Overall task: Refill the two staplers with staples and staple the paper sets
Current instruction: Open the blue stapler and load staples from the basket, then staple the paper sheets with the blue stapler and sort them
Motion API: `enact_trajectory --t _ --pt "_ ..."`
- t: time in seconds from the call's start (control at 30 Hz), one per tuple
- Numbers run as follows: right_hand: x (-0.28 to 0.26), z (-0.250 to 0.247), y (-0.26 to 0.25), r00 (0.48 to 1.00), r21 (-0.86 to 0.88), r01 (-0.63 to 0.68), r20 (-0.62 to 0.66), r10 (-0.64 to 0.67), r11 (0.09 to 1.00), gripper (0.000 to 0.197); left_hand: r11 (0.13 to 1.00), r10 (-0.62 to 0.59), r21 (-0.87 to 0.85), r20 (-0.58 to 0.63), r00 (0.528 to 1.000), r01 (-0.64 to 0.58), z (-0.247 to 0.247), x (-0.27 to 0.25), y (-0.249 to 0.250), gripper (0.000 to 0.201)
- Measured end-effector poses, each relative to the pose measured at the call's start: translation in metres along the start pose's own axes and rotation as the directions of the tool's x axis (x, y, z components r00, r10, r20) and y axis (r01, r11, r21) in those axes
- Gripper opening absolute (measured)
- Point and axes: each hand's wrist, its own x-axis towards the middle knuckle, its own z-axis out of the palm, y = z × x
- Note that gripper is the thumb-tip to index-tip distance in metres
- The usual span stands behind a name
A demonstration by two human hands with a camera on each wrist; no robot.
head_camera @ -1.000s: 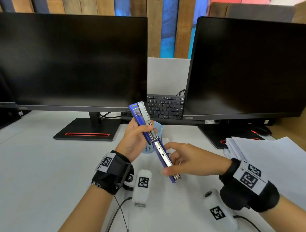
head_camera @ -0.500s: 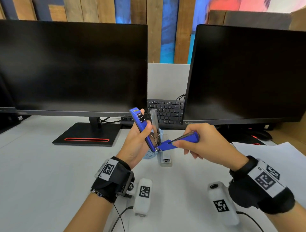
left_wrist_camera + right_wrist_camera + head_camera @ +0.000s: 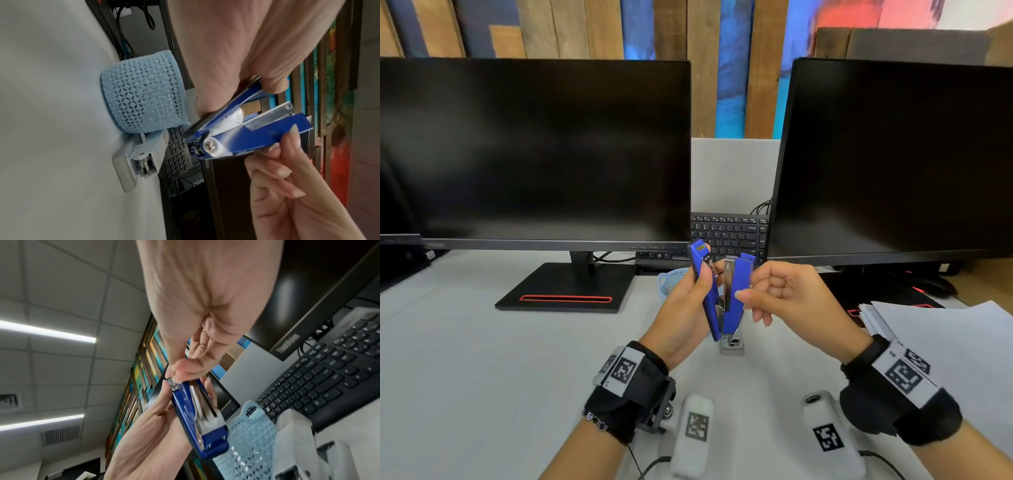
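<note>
A blue stapler [image 3: 734, 301] is held upright above the desk, hinge end down, its parts spread in a narrow V. My left hand [image 3: 688, 301] grips the base arm on the left. My right hand [image 3: 756, 294] pinches the blue top cover [image 3: 257, 138] on the right. The bare metal magazine [image 3: 729, 284] stands between the two blue arms. In the right wrist view the blue stapler [image 3: 185, 410] lies between both hands. A second, pale grey stapler [image 3: 731, 344] lies on the desk just below. A stack of white paper [image 3: 945, 329] lies at the right edge.
A light-blue mesh basket [image 3: 671, 279] stands behind my left hand, next to the grey stapler [image 3: 139, 155]. Two dark monitors [image 3: 534, 150] and a black keyboard [image 3: 729, 233] line the back. White tagged devices [image 3: 697, 431] lie on the desk near my wrists.
A second ago the stapler lay spread out almost flat. My right hand has swung the blue cover up toward the magazine, leaving a narrow V. The left hand kept its grip.
</note>
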Motion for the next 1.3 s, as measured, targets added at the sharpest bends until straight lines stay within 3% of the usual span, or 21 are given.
enact_trajectory --t 0.1,0.2,0.37,0.6,0.8,0.9,1.07,1.2,1.3 --pt "0.001 0.003 0.005 0.999 0.081 -0.036 -0.035 0.039 0.996 0.022 0.998 0.022 -0.057 0.027 0.999 -0.021 0.004 0.0 0.0 0.053" --pt "0.002 0.006 0.013 0.994 0.054 -0.108 -0.006 0.108 0.993 0.043 0.996 0.004 -0.092 0.035 0.999 -0.001 0.004 0.0 -0.003 0.052" --pt "0.0 0.012 0.016 0.983 -0.077 -0.154 0.093 0.161 0.985 0.061 0.989 -0.053 -0.132 0.069 0.996 0.062 -0.001 0.001 -0.006 0.04" --pt "-0.013 0.009 0.01 0.954 -0.078 -0.234 0.175 0.245 0.969 0.055 0.998 -0.002 -0.07 0.131 0.991 0.011 -0.001 -0.002 -0.003 0.037" --pt "-0.026 0.003 0.008 0.968 -0.137 -0.208 0.115 0.224 0.969 0.052 0.992 0.073 0.096 0.076 0.994 -0.08 -0.004 -0.001 -0.004 0.032" --pt "-0.032 -0.004 0.004 0.976 -0.228 -0.199 0.04 0.214 0.953 0.045 0.988 0.053 0.144 0.038 0.998 -0.058 -0.004 -0.003 -0.005 0.03" --pt "-0.044 -0.012 -0.005 0.984 -0.375 -0.173 -0.03 0.175 0.911 0.054 0.974 -0.029 0.225 0.115 0.993 0.003 0.005 -0.008 -0.003 0.041" --pt "-0.064 -0.022 -0.014 0.988 -0.479 -0.138 -0.005 0.154 0.867 0.06 0.945 -0.025 0.326 0.136 0.99 -0.021 0.021 -0.016 0.005 0.038" --pt "-0.088 -0.03 -0.024 0.968 -0.362 -0.234 0.002 0.252 0.902 0.057 0.918 -0.052 0.396 0.179 0.982 -0.024 0.04 -0.024 0.009 0.036"
